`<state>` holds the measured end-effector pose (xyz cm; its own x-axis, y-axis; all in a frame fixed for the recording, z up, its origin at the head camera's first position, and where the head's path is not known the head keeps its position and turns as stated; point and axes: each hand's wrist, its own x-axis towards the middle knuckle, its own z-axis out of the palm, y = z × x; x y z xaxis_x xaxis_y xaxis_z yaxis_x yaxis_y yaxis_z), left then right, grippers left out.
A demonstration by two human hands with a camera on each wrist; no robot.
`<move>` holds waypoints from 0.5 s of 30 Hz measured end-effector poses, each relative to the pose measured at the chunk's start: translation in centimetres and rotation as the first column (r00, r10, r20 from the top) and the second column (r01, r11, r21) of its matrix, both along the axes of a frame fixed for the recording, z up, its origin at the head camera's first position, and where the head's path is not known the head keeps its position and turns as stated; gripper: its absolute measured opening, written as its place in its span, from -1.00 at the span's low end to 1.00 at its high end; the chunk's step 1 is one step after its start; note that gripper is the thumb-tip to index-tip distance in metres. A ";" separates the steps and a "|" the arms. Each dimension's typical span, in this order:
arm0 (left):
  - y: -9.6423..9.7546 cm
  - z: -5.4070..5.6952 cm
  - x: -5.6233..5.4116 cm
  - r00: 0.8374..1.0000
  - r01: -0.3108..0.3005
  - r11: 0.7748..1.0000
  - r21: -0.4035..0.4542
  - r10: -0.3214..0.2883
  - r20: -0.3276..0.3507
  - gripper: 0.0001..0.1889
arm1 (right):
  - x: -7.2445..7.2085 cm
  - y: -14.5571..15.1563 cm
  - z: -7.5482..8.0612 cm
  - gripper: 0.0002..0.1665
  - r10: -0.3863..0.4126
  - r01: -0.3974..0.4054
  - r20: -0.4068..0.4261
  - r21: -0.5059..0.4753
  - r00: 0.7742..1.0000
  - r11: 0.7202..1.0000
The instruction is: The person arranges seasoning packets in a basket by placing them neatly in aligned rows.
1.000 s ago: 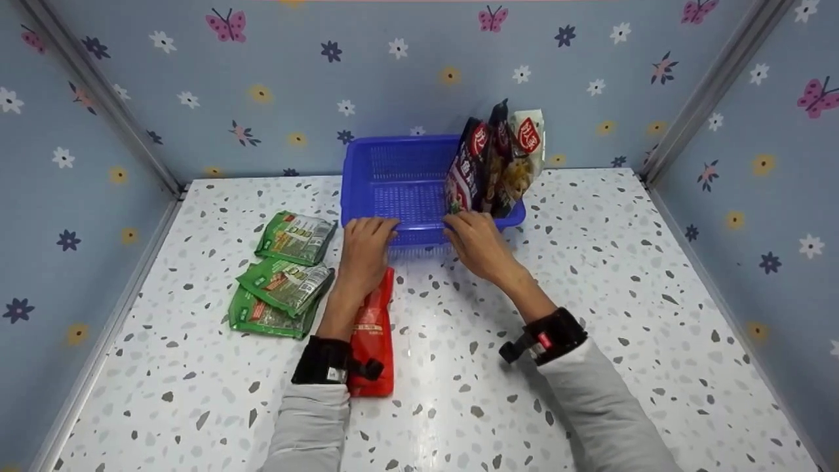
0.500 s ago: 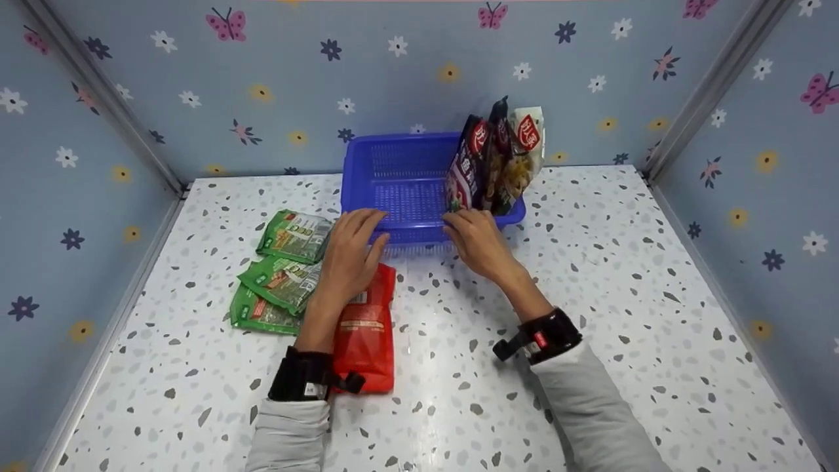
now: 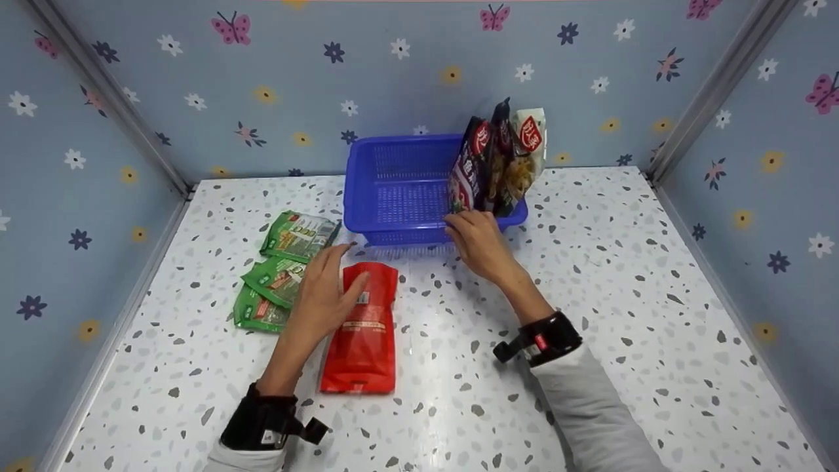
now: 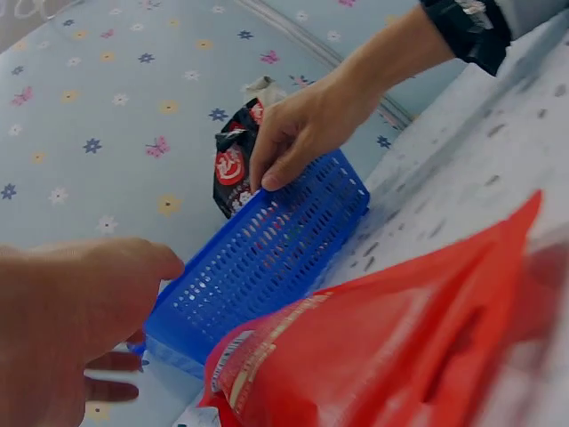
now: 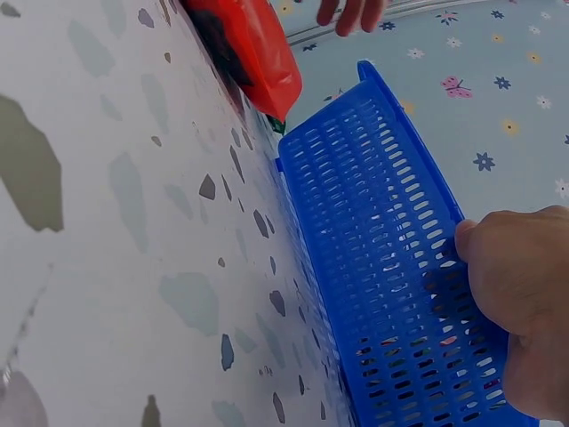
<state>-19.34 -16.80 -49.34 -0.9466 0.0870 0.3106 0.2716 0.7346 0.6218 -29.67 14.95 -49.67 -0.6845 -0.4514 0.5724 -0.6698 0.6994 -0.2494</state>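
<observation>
A blue plastic basket (image 3: 400, 226) stands by the back wall. My right hand (image 3: 480, 242) grips its front rim, fingers over the edge and thumb on the outer side, as the left wrist view also shows. Dark seasoning pouches (image 3: 468, 167) and a paler pouch (image 3: 524, 160) lean upright in the basket's right end. My left hand (image 3: 321, 292) is off the basket, fingers spread, with nothing in it. It hovers between a red pouch (image 3: 364, 344) lying flat in front of the basket and several green packets (image 3: 298, 236), partly covering the lower ones.
The speckled white table (image 3: 472, 406) is bounded by patterned panels at the back and both sides. The left part of the basket's floor (image 3: 409, 200) is bare. The red pouch lies just short of the basket's front wall.
My left hand has let go of the basket's front rim and moved left and toward me, uncovering the red pouch. The right hand has stayed on the rim.
</observation>
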 end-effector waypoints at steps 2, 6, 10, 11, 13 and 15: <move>-0.1 -0.1 0.6 0.997 -0.049 0.998 -0.031 0.051 0.060 -0.28 | 0.0 0.0 0.0 -0.67 0.002 -0.002 0.003 -0.002 1.000 1.000; 0.2 -0.1 1.2 0.974 -0.112 0.990 -0.091 0.127 0.186 -0.16 | -0.1 0.0 0.0 -0.67 0.001 -0.001 -0.003 -0.009 1.000 1.000; 0.6 -0.2 1.5 0.938 -0.131 0.981 -0.144 0.169 0.301 0.00 | -0.1 -0.1 -0.1 -0.70 -0.006 0.006 -0.009 -0.011 1.000 1.000; 0.6 -0.3 1.6 0.929 -0.133 0.979 -0.154 0.177 0.324 0.04 | -0.1 -0.1 -0.2 -0.70 -0.007 0.007 -0.009 -0.010 1.000 1.000; 0.7 -0.6 1.7 0.916 -0.138 0.976 -0.168 0.190 0.353 0.11 | 0.0 -0.1 -0.2 -0.70 -0.013 0.013 -0.007 -0.005 1.000 1.000; 0.8 -0.8 1.7 0.904 -0.139 0.976 -0.170 0.195 0.380 0.11 | 0.0 -0.1 -0.2 -0.70 -0.015 0.015 -0.003 0.000 1.000 1.000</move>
